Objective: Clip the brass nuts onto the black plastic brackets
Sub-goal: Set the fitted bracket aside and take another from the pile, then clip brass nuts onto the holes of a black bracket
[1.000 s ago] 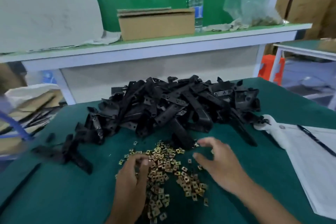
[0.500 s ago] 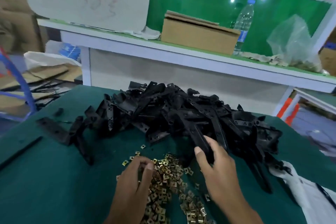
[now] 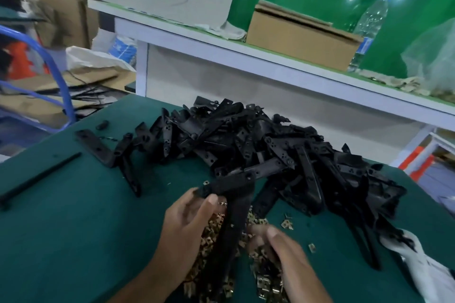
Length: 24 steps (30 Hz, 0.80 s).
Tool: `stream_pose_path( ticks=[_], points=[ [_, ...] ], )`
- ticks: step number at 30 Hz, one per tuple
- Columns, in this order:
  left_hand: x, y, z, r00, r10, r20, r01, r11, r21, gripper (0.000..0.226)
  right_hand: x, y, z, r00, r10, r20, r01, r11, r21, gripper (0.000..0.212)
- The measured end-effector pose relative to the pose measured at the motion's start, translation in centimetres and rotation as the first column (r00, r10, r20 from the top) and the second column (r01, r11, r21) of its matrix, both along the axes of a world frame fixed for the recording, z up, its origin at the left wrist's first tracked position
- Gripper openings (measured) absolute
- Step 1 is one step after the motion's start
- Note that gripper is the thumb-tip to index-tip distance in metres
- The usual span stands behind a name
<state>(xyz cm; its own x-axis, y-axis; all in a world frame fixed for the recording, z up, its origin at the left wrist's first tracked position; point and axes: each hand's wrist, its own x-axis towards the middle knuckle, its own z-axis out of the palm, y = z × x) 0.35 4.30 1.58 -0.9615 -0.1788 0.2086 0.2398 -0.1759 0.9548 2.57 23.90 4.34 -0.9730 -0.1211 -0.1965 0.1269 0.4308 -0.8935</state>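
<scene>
While the left hand [image 3: 183, 226] pinches the bracket [image 3: 236, 206], the right hand [image 3: 283, 251], fingers curled, digs in the brass nuts [image 3: 261, 278] beneath; one could easily slip away.

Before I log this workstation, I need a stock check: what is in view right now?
Black plastic brackets: a big pile, uncounted, mid-table on the green mat.
Black L-shaped bracket: one, held over the nuts.
Loose black brackets: a few, left of the pile.
Brass clip nuts: a heap, uncounted, near edge under the hands.
Black strip: one, far left on the mat.
Brown cardboard box: one, on the white shelf.
Clear water bottle: one, right of the box.
Clear plastic bag: one, shelf's right end.
White cloth: one, table's right edge.
Left hand: grips the bracket.
Right hand: fingers down in the nuts; grip unclear.
</scene>
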Motion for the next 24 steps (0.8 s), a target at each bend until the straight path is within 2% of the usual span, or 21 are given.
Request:
stream_pose_path(
  ticks=[2,3,4,6,10,12,14,16,19,24],
  points=[
    [-0.1,0.1,0.0,0.999,0.027,0.037,-0.026,1.0,-0.014,0.03,-0.3,0.7,-0.8,0.979,0.111,-0.17,-0.047,0.939,0.342,0.014],
    [0.0,0.2,0.1,0.998,0.007,0.055,-0.008,1.0,0.013,0.031,-0.6,1.1,-1.3,0.961,0.212,-0.175,-0.094,0.852,0.516,0.015],
    [0.0,0.3,0.1,0.998,-0.02,0.063,0.018,1.0,0.021,0.032,-0.7,1.5,-2.1,0.942,0.296,-0.16,-0.138,0.774,0.618,0.024],
    [0.1,0.4,-0.3,0.995,-0.075,0.066,0.075,0.997,-0.007,0.033,-1.1,1.7,-3.0,0.931,0.317,-0.181,-0.122,0.738,0.664,0.027],
    [0.5,0.6,-0.7,0.99,-0.141,0.028,0.143,0.985,-0.095,0.028,-1.0,1.5,-3.2,0.889,0.263,-0.374,0.009,0.807,0.59,0.009],
    [0.5,0.6,-0.8,0.986,-0.165,0.011,0.164,0.97,-0.182,0.026,-1.0,1.7,-2.8,0.874,0.196,-0.445,0.074,0.851,0.52,0.027],
    [0.6,0.5,-1.0,0.983,-0.18,0.016,0.178,0.945,-0.275,0.03,-0.9,2.0,-2.2,0.866,0.077,-0.494,0.144,0.907,0.395,0.029],
    [0.8,0.5,-1.2,0.983,-0.185,0.018,0.179,0.915,-0.363,0.031,-1.0,2.2,-1.8,0.889,-0.07,-0.453,0.18,0.962,0.204,0.022],
    [0.9,0.5,-1.1,0.981,-0.194,-0.006,0.174,0.897,-0.406,0.027,-1.1,2.3,-1.5,0.938,-0.244,-0.247,0.216,0.967,-0.134,0.012],
    [0.8,0.5,-1.2,0.959,-0.282,0.028,0.262,0.845,-0.466,0.032,-1.3,2.8,-0.9,0.935,-0.298,-0.19,0.253,0.94,-0.23,0.022]
  ],
)
